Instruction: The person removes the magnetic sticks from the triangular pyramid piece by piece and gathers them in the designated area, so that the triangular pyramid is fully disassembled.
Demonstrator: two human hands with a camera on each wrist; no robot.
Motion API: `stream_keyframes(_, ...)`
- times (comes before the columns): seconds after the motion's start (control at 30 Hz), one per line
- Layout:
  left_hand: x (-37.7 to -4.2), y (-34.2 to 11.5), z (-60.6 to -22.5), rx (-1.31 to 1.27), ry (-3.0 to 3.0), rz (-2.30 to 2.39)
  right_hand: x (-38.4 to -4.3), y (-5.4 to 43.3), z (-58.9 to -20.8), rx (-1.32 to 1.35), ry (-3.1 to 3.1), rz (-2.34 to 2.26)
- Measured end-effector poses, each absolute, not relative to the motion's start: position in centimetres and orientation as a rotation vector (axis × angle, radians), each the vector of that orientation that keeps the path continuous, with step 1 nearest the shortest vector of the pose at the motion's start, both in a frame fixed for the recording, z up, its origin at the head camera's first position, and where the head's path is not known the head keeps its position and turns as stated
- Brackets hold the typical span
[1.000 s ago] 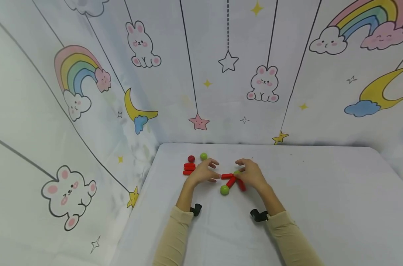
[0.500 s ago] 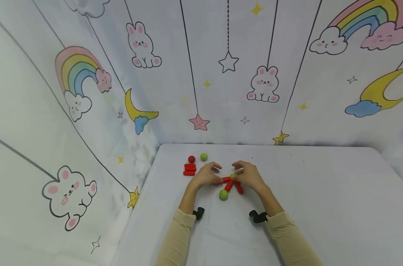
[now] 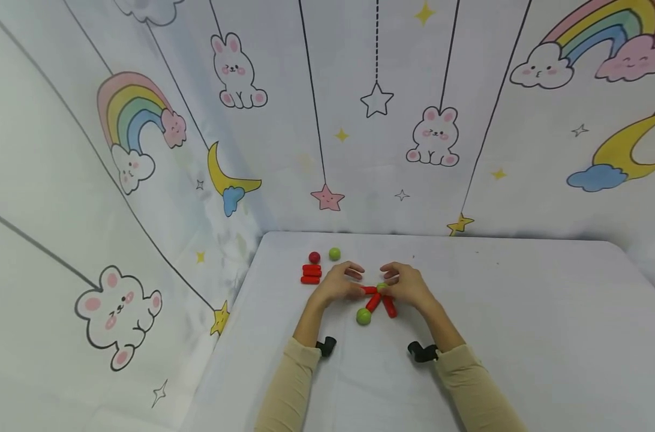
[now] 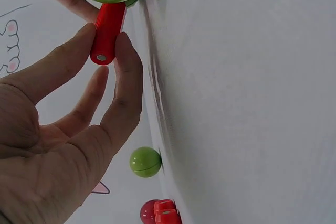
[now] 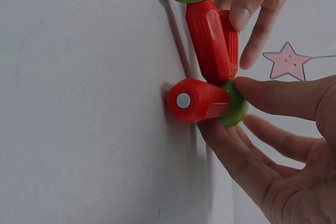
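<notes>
The left hand (image 3: 338,285) pinches a red rod (image 4: 107,32) between thumb and finger, with another finger held apart from it. The right hand (image 3: 410,285) pinches a green ball (image 5: 236,109) the same way, above the middle of the white table (image 3: 522,330). Two more rods already meet that ball: a slanting rod (image 5: 209,40), which runs to a nearer green ball (image 3: 363,316), and a splayed rod (image 5: 202,100), whose silver end is free and faces the person.

The step in hand looks like fixing the left hand's rod to the held ball as a third spoke. Its inner end lies at the ball; whether it is fully seated cannot be told. The next move seems to call for a small straight push, the ball held firm so the others don't twist loose. A spare green ball (image 3: 334,254), a red ball (image 3: 314,257) and spare rods (image 3: 311,280) lie off to the left.
</notes>
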State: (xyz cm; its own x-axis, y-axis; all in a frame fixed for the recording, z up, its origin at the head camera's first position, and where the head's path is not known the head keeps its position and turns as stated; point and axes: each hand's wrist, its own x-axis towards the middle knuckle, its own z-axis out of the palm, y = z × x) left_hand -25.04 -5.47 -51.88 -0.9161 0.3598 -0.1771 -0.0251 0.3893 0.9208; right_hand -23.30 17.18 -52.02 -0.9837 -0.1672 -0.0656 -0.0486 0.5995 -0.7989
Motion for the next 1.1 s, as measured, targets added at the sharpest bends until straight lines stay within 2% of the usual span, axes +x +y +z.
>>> stream_keyframes(0.7, -24.8, -5.6, -51.8, 0.241, 2.344, 1.533, -23.2, 16.8, -51.8, -0.119, 2.698, -1.303)
stream_keyframes(1.1, -24.6, -9.5, -51.2, 0.247, 2.356, 1.570, -23.4, 17.8, -51.6, -0.106, 2.708, -1.284)
